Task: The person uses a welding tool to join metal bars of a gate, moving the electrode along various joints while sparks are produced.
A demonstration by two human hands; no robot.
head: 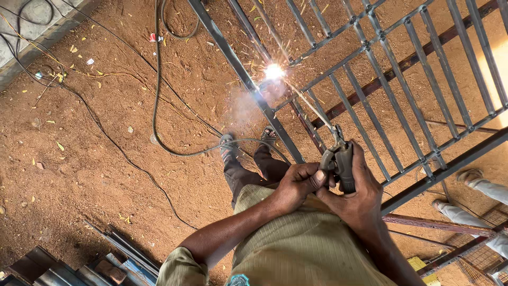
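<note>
While the arc burns white at a joint of the metal gate frame [370, 85], the right hand [360, 198] is closed tight round the electrode holder [338, 161], and the left hand [296, 185] is curled against that holder's near side, its fingers wrapped to steady it. From the holder a thin welding rod [307, 103] runs up to the weld spot [273, 71], where sparks and a little smoke spread over the frame's dark diagonal bar. Below the frame lies red dirt ground [95, 159], with a cable [159, 106] looping across it toward the person's feet. Right of the frame's lower edge, another person's feet [468, 177] show. The step in hand looks like welding the joint; next would call for feeding the rod steadily as it shortens, keeping the tip on the seam.
</note>
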